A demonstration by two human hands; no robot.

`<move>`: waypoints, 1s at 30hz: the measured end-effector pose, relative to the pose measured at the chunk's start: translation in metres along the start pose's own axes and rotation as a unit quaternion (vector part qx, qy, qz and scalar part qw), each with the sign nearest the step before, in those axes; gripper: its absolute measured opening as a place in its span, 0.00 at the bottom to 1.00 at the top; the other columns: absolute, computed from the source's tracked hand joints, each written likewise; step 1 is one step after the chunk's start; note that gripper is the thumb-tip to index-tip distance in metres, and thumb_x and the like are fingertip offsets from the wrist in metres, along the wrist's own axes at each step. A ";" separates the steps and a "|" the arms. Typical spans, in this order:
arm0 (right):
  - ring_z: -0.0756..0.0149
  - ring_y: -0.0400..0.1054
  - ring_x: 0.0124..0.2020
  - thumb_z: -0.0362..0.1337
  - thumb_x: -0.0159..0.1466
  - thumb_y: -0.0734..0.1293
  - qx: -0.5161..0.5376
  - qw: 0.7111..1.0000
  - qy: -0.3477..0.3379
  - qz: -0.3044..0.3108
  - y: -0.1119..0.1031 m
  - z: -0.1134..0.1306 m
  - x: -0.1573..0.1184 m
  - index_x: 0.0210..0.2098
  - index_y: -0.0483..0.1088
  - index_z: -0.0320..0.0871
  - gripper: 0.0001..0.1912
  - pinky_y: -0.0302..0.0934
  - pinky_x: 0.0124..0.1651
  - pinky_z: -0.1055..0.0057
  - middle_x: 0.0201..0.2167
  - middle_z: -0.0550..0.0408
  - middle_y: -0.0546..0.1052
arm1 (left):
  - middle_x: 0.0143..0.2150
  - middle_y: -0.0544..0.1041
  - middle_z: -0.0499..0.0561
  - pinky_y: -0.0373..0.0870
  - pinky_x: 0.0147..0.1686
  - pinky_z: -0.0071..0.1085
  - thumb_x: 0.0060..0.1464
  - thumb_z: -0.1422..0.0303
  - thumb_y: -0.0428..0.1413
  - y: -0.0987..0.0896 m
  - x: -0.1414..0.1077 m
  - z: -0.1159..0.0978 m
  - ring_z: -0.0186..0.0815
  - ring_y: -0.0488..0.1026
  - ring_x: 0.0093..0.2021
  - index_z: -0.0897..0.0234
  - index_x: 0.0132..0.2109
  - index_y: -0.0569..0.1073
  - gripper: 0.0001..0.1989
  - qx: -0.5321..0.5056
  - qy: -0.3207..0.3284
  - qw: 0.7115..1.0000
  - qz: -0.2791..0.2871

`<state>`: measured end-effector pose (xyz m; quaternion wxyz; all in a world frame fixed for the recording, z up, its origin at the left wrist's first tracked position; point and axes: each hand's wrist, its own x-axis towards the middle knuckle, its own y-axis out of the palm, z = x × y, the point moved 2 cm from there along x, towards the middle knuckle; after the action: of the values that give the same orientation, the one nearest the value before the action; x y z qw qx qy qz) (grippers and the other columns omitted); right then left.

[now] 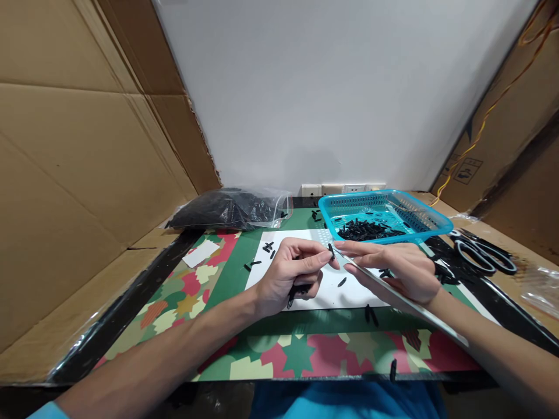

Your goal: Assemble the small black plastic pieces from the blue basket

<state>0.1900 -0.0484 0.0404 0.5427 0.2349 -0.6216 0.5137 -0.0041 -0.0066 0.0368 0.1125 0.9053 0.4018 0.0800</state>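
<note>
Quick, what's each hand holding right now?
Left hand: closed, pinching a small black piece, more black pieces in its curled fingers.
Right hand: holding a thin pale tool, fingers fairly straight.

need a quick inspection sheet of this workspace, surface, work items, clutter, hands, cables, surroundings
Surface: white sheet on a patterned mat
Work items: small black piece at the fingertips; thin pale tool; blue basket holding many similar pieces
Clutter: loose pieces scattered on sheet and mat; filled clear bag at back left; scissors on the right
Hands: left hand pinches the black piece; right hand holds the tool
Cables: orange-yellow wire along the right cardboard
Surroundings: pale wall, sockets, cardboard both sides
</note>
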 end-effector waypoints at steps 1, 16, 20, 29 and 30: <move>0.62 0.82 0.40 0.25 0.64 0.72 -0.002 1.000 0.001 0.000 0.000 0.000 0.000 0.38 0.73 0.43 0.07 0.78 0.35 0.74 0.44 0.47 0.84 | 0.14 0.51 0.37 0.53 0.13 0.19 0.57 0.62 0.63 0.000 0.000 0.000 0.20 0.47 0.13 0.69 0.33 0.81 0.12 -0.005 -0.003 1.000 0.004; 0.61 0.83 0.39 0.25 0.62 0.73 -0.004 0.999 -0.041 -0.020 0.000 0.000 -0.004 0.36 0.72 0.40 0.08 0.78 0.36 0.73 0.44 0.44 0.84 | 0.15 0.48 0.37 0.48 0.11 0.19 0.60 0.67 0.59 -0.004 -0.001 0.003 0.21 0.45 0.12 0.70 0.33 0.78 0.11 -0.100 -0.043 0.992 0.068; 0.62 0.82 0.39 0.26 0.63 0.73 -0.004 0.999 -0.037 -0.019 -0.001 0.000 -0.005 0.37 0.72 0.42 0.08 0.78 0.35 0.72 0.45 0.47 0.84 | 0.15 0.48 0.37 0.46 0.11 0.19 0.60 0.68 0.58 -0.003 -0.001 0.004 0.21 0.45 0.11 0.70 0.33 0.78 0.10 -0.116 -0.056 0.989 0.075; 0.62 0.82 0.39 0.25 0.62 0.73 -0.027 0.997 -0.068 0.001 -0.001 -0.001 -0.007 0.38 0.73 0.39 0.07 0.78 0.35 0.72 0.43 0.44 0.84 | 0.14 0.50 0.37 0.47 0.11 0.20 0.62 0.69 0.55 -0.005 0.000 0.006 0.24 0.51 0.10 0.70 0.34 0.76 0.10 -0.129 -0.071 0.986 0.085; 0.62 0.82 0.38 0.26 0.63 0.73 -0.028 0.997 -0.067 0.005 -0.001 -0.001 -0.007 0.39 0.73 0.39 0.07 0.78 0.35 0.71 0.43 0.44 0.84 | 0.14 0.50 0.37 0.47 0.11 0.20 0.63 0.69 0.54 -0.005 0.000 0.006 0.24 0.51 0.10 0.70 0.34 0.76 0.11 -0.130 -0.071 0.985 0.084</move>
<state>0.1937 -0.0501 0.0342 0.5033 0.2502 -0.6723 0.4818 -0.0059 -0.0042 0.0298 0.2505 0.9167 0.3019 0.0765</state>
